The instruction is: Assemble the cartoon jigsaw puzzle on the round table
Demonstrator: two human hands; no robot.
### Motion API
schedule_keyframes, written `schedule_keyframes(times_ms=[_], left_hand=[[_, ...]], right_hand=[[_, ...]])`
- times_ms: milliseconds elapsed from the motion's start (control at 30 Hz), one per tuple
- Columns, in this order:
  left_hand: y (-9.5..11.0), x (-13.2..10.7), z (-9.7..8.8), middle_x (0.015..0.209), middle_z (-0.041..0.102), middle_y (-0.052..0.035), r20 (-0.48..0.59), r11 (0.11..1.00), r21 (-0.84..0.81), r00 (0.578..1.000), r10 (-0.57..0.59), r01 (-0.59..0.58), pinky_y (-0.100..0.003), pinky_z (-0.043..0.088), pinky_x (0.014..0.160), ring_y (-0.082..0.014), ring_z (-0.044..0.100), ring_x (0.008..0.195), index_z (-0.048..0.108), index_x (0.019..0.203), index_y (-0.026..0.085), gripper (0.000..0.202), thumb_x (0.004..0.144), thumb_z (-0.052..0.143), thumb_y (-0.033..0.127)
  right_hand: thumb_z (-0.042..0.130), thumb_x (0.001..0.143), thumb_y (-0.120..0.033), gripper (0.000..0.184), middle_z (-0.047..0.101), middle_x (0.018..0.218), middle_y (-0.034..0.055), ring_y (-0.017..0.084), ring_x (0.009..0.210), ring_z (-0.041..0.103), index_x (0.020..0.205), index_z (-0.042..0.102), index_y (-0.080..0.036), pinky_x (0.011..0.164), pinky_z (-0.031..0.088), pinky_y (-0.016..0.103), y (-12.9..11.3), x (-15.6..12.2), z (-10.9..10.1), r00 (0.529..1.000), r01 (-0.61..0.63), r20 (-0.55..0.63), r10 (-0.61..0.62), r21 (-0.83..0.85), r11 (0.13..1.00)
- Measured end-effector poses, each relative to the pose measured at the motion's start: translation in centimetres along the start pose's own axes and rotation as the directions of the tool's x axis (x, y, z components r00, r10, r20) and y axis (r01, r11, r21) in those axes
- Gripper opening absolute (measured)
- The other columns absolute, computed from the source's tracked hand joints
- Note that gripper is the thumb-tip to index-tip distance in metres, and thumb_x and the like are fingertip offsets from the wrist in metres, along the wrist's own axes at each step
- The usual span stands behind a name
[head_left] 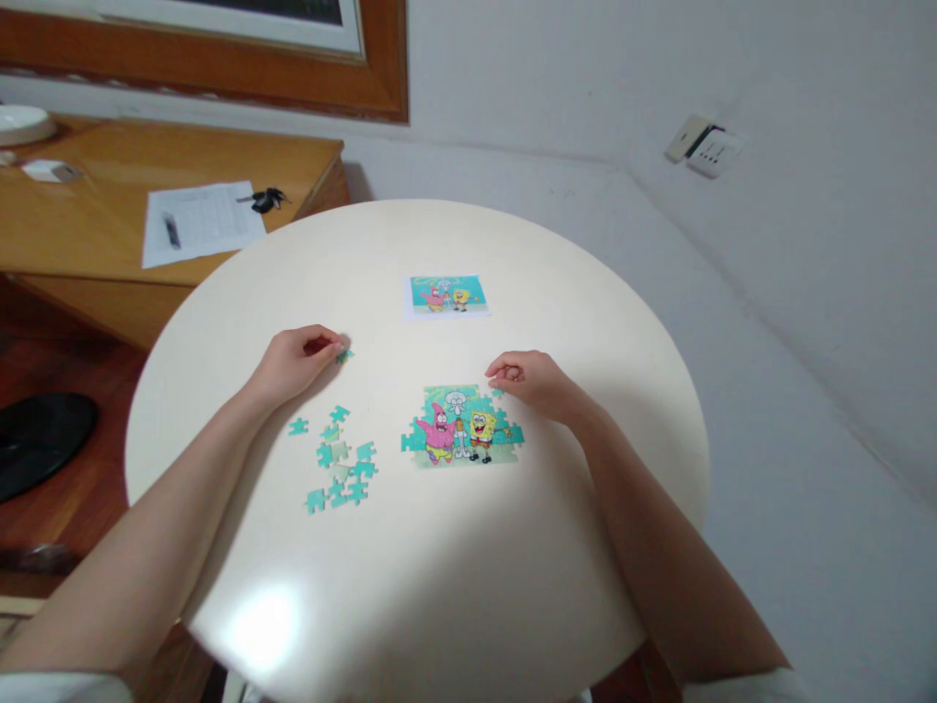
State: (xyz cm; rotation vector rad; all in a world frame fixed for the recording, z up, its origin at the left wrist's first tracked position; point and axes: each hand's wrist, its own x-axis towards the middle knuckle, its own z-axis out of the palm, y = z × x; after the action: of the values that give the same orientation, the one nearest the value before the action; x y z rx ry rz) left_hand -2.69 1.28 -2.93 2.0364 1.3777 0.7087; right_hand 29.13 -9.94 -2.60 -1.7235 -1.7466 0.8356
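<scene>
Across my feed, a round white tabletop [410, 566] bore a partly joined teal cartoon jigsaw [461, 430]. Loose teal pieces [362, 470] lay left of it; beyond its upper left, my left hand [297, 358] pinched another piece [344, 357]. At its upper right my right hand [538, 381] was curled, grip unclear. Behind it, a brown wooden frame [387, 59] held a picture [304, 10].

One round desk [410, 557], smooth white top, carrying:
- One small rectangular cartoon print on white-edged paper [448, 294], lying flat toward the far side.
- One partly assembled turquoise cartoon jigsaw [463, 430] — pink, pale and yellow figures, knobbed sides, straight near edge — nearer the front.
- Assorted loose turquoise and pale-green interlocking cut pieces [315, 502], strewn left of the jigsaw, several touching.
</scene>
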Motion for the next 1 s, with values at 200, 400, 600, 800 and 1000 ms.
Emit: schedule_keyframes(times_ms=[200, 400, 600, 800, 1000], left_hand=[[-0.11, 0.09, 0.05, 0.076, 0.07, -0.0076, 0.005, 1.0, -0.013, 1.0, 0.005, -0.005, -0.031, 0.046, 0.066, -0.0186, 0.06, 0.068, 0.065, 0.074, 0.018, 0.023, 0.073, 0.057, 0.039], [-0.07, 0.05, 0.08, 0.08, 0.071, -0.0083, 0.009, 1.0, -0.012, 1.0, -0.004, 0.004, -0.031, 0.047, 0.067, -0.0186, 0.06, 0.07, 0.065, 0.075, 0.018, 0.025, 0.073, 0.056, 0.041], [0.07, 0.01, 0.06, 0.08, 0.071, -0.0079, 0.006, 1.0, -0.01, 1.0, -0.01, 0.01, -0.031, 0.047, 0.068, -0.0183, 0.06, 0.07, 0.065, 0.075, 0.016, 0.026, 0.072, 0.056, 0.04], [0.13, -0.04, 0.08, 0.074, 0.069, -0.0064, -0.005, 1.0, -0.011, 1.0, 0.0, 0.0, -0.029, 0.045, 0.064, -0.0167, 0.058, 0.066, 0.065, 0.074, 0.016, 0.025, 0.072, 0.055, 0.04], [-0.2, 0.06, 0.26, 0.073, 0.068, -0.0066, -0.005, 0.999, -0.048, 1.0, 0.004, -0.004, -0.029, 0.044, 0.063, -0.0159, 0.057, 0.065, 0.064, 0.074, 0.015, 0.026, 0.074, 0.055, 0.04]], right_hand=[[0.06, 0.07, -0.02, 0.01, 0.059, 0.065, -0.0016, 0.011, 0.06, 0.051, 0.077, 0.066, -0.016, 0.057, 0.039, 0.023, -0.04, -0.03, 0.02, 1.0, -0.016, -0.006, 0.016, -0.028, 0.999], [0.06, 0.07, -0.02, 0.01, 0.059, 0.065, -0.0018, 0.011, 0.059, 0.051, 0.077, 0.066, -0.017, 0.058, 0.04, 0.024, 0.19, 0.03, 0.0, 1.0, 0.02, -0.005, -0.02, -0.029, 0.999], [0.06, 0.07, -0.022, 0.011, 0.061, 0.066, -0.0012, 0.011, 0.06, 0.051, 0.078, 0.067, -0.017, 0.058, 0.04, 0.024, 0.39, 0.06, -0.02, 1.0, 0.014, 0.004, -0.014, -0.026, 1.0], [0.062, 0.068, -0.025, 0.014, 0.059, 0.064, -0.0014, 0.011, 0.058, 0.051, 0.078, 0.067, -0.017, 0.057, 0.04, 0.024, 0.65, 0.11, 0.02, 1.0, 0.001, 0.0, -0.001, -0.002, 1.0], [0.061, 0.068, -0.028, 0.014, 0.059, 0.062, -0.0014, 0.011, 0.057, 0.051, 0.077, 0.067, -0.018, 0.055, 0.04, 0.025, 0.76, 0.16, 0.08, 1.0, 0.009, -0.011, -0.009, 0.009, 1.0]])
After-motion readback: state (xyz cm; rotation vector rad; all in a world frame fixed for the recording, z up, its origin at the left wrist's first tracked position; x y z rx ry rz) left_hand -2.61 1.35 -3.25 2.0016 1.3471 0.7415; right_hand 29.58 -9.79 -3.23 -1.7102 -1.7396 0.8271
